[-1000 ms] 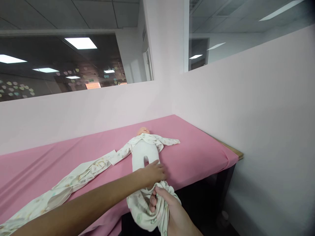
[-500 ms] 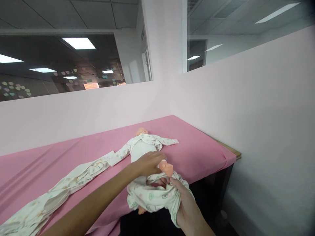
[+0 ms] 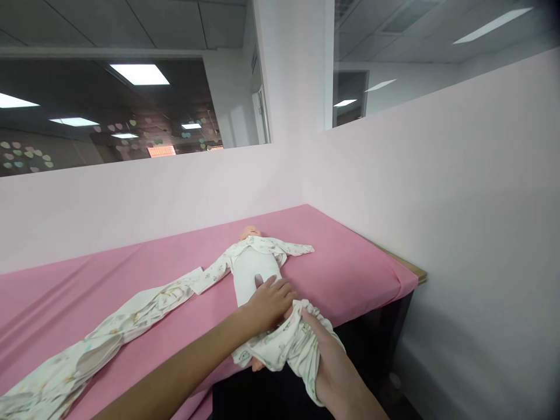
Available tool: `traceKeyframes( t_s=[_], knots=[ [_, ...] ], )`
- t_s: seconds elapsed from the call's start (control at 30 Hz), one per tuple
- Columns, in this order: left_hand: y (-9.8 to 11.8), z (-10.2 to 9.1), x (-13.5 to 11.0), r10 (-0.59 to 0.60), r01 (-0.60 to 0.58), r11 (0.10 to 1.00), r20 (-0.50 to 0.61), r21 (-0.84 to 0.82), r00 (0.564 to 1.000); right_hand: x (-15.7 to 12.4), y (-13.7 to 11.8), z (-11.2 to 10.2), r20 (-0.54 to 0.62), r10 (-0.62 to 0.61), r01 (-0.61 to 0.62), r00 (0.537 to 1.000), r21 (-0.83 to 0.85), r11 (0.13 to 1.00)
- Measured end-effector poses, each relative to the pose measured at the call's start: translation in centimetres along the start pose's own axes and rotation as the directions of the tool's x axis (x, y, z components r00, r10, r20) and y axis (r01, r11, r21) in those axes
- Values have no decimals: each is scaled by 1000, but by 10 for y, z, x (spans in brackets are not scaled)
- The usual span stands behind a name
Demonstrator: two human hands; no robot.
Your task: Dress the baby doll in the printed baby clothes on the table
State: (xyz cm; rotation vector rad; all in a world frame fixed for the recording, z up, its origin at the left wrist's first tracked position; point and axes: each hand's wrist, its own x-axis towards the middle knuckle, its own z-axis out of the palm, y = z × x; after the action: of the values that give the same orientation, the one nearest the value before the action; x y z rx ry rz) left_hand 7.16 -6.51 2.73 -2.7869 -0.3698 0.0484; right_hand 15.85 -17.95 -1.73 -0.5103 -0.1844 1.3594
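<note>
A baby doll (image 3: 256,265) lies on its back on the pink-covered table (image 3: 350,262), head toward the wall, wearing a white patterned top. My left hand (image 3: 269,303) wraps round the doll's legs near the table's front edge. My right hand (image 3: 324,350) grips the bunched patterned trousers (image 3: 284,347) that sit over the doll's lower legs. One small foot (image 3: 257,366) pokes out below the fabric.
A long patterned cloth (image 3: 109,326) stretches across the pink cover to the left of the doll. Pale pink partition walls stand behind and to the right. The table's right end (image 3: 413,271) drops off to dark floor space.
The doll's raised foot has gone down into the trousers. My right hand has drawn the bunched fabric up the legs, and my left hand has shifted its hold on the legs.
</note>
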Motion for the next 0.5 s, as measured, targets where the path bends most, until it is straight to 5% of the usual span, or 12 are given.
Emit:
traceKeyframes(
  t_s=[0.13,0.3,0.4,0.5],
  knots=[
    [4,-4,-1,-121,122,986,16,-112,992,1,6,6,31,53,-53,998,6,999],
    [6,-45,-26,-236,258,854,106,-452,966,-4,1,16,19,119,-119,993,18,993],
    [26,-69,-45,-460,431,669,119,-605,880,-10,-3,21,17,158,-158,987,32,987],
    [59,-71,-55,-441,458,672,182,-582,879,-17,-5,23,115,233,-239,966,40,970]
  ],
)
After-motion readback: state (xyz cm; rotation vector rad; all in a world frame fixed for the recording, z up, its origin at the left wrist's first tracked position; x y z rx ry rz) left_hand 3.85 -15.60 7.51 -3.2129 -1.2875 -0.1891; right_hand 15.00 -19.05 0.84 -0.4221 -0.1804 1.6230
